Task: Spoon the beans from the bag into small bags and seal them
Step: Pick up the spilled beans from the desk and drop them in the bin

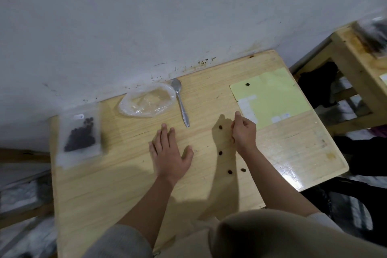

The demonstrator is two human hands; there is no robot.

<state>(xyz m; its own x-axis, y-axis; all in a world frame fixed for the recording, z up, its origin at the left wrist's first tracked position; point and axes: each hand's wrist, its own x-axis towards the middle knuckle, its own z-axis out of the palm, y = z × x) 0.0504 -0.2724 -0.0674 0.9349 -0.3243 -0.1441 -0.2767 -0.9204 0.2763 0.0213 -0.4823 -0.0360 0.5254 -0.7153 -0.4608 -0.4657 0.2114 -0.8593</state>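
Beyond the left hand (169,156), which lies flat and palm-down with fingers spread on the wooden worktop (117,186), a crumpled clear bag (146,100) sits near the wall with a metal spoon (181,101) just to its right, bowl toward the wall. Well to the left of that hand, a small clear bag (80,132) holding dark beans (80,135) rests at the worktop's edge. The right hand (244,131) hovers with fingers curled inward; whether it pinches anything cannot be told. Four loose beans (220,153) lie scattered between the two hands and alongside the right forearm. A pale yellow sheet (278,92) lies flat just beyond the right hand.
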